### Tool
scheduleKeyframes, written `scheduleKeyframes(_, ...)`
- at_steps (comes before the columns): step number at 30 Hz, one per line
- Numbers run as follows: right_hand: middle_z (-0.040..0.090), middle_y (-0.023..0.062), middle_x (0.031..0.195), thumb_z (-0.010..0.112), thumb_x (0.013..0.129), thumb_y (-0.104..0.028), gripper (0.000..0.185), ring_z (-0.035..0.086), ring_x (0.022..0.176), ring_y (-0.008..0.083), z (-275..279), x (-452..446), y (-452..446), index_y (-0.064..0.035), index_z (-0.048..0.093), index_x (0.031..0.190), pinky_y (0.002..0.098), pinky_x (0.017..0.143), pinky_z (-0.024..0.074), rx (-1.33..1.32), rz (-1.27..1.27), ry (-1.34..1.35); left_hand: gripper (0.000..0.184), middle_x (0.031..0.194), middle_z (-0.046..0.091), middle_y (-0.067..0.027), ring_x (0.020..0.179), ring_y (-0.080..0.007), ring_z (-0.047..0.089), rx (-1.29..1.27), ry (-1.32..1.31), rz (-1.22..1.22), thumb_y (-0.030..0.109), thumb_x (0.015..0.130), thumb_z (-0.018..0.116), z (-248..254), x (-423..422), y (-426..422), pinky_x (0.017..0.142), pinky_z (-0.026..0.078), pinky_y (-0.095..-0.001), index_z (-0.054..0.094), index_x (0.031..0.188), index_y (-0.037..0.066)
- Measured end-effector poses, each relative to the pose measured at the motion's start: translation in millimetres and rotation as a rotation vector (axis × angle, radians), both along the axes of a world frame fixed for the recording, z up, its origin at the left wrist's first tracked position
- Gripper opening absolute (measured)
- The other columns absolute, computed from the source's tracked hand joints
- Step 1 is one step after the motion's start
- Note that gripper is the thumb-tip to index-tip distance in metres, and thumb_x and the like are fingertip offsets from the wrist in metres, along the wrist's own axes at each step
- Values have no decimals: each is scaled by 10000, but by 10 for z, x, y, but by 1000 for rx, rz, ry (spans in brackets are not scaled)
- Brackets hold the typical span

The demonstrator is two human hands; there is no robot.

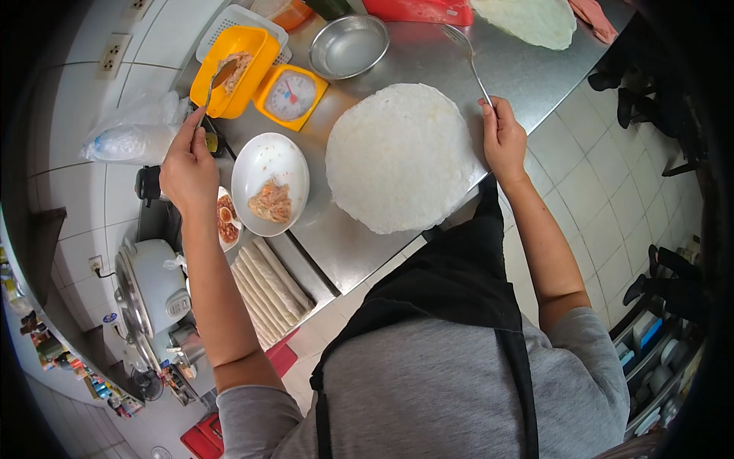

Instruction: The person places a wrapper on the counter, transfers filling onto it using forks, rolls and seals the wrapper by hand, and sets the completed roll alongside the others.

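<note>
My left hand (189, 164) grips the handle of a metal spoon (208, 96), whose bowl end is over the yellow container (264, 57) with minced filling (239, 67) inside. In my right hand (505, 138) is a fork (475, 69), tines pointing away from me, above the table's front edge. Between my hands lies a round, pale wrapper sheet (401, 157); whether it is one sheet or a stack, I cannot tell. A white oval bowl (267, 157) holds a lump of filling (271, 200). An orange dial scale (290, 96) stands against the yellow container.
A metal bowl (349, 46) and red container (428, 9) stand farther back, near more wrapper (531, 21). Several long rolls (264, 294) lie left of me, by a small dish of red sauce (227, 218). A rice cooker (153, 287) is farther left. Other people's feet (627, 107) show right.
</note>
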State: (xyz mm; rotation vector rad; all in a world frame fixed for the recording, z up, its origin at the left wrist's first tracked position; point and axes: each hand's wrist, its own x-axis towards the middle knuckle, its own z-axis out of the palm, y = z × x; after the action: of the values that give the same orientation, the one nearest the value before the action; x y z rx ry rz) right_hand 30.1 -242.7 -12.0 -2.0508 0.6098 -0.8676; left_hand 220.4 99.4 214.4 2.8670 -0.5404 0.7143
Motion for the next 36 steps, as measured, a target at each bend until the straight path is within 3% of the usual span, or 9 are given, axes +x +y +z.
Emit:
scheduleKeyframes(10, 647, 96, 673, 581, 1040, -251, 171, 650, 579, 263, -2, -1, 1, -104, 655, 1083, 370, 566, 490, -27, 2, 7, 290, 908, 763, -117, 770, -283, 737, 144, 13, 53, 191, 985, 623, -25, 64, 36, 671, 555, -395, 746, 1235, 270)
scheduleKeyframes(19, 636, 105, 659, 587, 1034, -257, 169, 649, 577, 282, -8, 10, 7, -112, 655, 1086, 384, 562, 487, -43, -9, 13, 292, 772, 719, -127, 672, -252, 683, -61, -25, 65, 180, 1001, 610, 137, -68, -34, 662, 529, -380, 746, 1242, 275)
scheduleKeyframes(36, 615, 94, 625, 577, 1041, -272, 172, 634, 553, 280, -37, 18, 5, -126, 655, 1086, 390, 547, 476, -67, -14, 14, 298, 685, 666, -125, 592, -237, 627, -27, -50, 59, 180, 997, 621, 25, -36, 155, 605, 501, -370, 743, 1253, 274)
